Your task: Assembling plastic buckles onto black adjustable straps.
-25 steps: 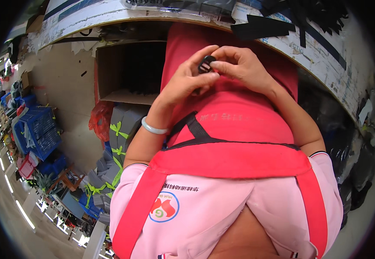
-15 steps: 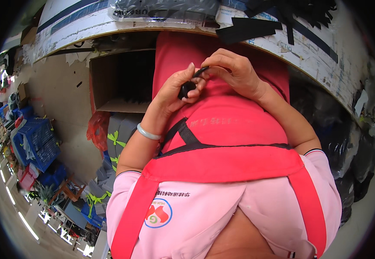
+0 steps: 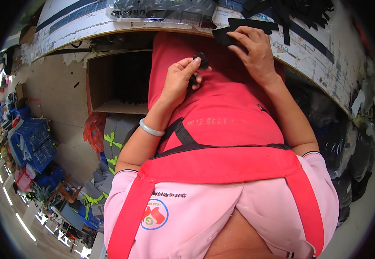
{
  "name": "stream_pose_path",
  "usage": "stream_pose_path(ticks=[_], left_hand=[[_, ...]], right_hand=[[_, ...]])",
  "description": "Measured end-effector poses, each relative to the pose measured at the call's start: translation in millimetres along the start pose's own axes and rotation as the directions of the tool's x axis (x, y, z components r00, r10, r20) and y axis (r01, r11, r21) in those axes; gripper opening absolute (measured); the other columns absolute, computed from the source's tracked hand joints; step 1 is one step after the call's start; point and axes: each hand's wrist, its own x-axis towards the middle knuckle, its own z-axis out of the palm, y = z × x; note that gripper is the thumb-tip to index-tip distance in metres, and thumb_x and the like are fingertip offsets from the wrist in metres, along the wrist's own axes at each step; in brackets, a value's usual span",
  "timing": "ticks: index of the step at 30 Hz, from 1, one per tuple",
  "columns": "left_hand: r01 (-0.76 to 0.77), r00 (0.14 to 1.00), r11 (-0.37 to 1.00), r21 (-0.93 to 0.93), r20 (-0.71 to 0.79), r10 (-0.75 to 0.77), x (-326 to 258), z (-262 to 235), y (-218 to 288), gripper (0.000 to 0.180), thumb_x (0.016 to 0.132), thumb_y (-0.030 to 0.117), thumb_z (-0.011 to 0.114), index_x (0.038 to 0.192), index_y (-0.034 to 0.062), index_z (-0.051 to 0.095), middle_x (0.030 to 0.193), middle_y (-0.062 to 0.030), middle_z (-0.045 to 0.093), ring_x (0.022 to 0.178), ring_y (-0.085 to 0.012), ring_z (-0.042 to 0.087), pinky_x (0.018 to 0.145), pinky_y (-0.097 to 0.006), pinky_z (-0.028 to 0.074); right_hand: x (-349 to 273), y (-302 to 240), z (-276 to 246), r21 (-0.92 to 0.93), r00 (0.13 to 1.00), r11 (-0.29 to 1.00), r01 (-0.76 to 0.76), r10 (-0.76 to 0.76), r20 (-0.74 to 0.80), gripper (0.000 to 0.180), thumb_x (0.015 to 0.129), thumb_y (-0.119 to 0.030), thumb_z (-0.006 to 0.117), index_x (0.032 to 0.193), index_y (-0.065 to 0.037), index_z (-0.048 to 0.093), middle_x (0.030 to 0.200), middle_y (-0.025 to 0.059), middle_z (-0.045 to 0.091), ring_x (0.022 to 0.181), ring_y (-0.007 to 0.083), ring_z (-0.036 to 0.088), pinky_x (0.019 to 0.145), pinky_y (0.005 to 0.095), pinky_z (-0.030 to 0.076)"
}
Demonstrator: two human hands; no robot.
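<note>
The left hand [image 3: 179, 80] pinches a small black clip [image 3: 201, 59] between its fingers; the right hand [image 3: 255, 48] presses spread fingers on a black strip [image 3: 243, 26] at the counter [image 3: 308, 56] edge, the two not yet joined.

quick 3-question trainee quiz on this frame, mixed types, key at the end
1. True or false: the left hand holds a small black part at its fingertips.
2. What does the right hand touch? A) a flat black piece on the table edge B) the blue crate C) the cardboard box
3. Fill in: the left wrist wears a pale ___.

Key: 1 true; 2 A; 3 bangle
</note>
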Motion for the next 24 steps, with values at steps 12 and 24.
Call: stream_pose_path(ticks=[12,24], left_hand=[[-0.158,0.982,0.935,0.318,-0.051,0.183,0,13,13,0.017,0.087,0.018,0.071,0.091,0.0012,0.072,0.073,0.0013,0.067,0.058,-0.0003,0.051,0.049,-0.017,0.037],[-0.439,0.851,0.682,0.586,0.026,0.525,4,17,12,0.013,0.084,0.008,0.073,0.092,-0.0014,0.071,0.072,0.0016,0.064,0.064,-0.0036,0.053,0.055,-0.02,0.042]], right_hand=[[23,21,-14,0.078,0.979,0.996,0.045,-0.028,-0.202,0.022,0.083,-0.007,0.069,0.104,-0.013,0.071,0.099,0.0049,0.066,0.093,0.0237,0.059,0.08,0.0315,0.047],[-1,-49,-34,0.535,0.547,0.121,-0.836,0.261,0.796,0.019,0.094,-0.024,0.061,0.087,-0.007,0.063,0.068,-0.009,0.053,0.058,-0.0025,0.043,0.052,0.0148,0.032]])
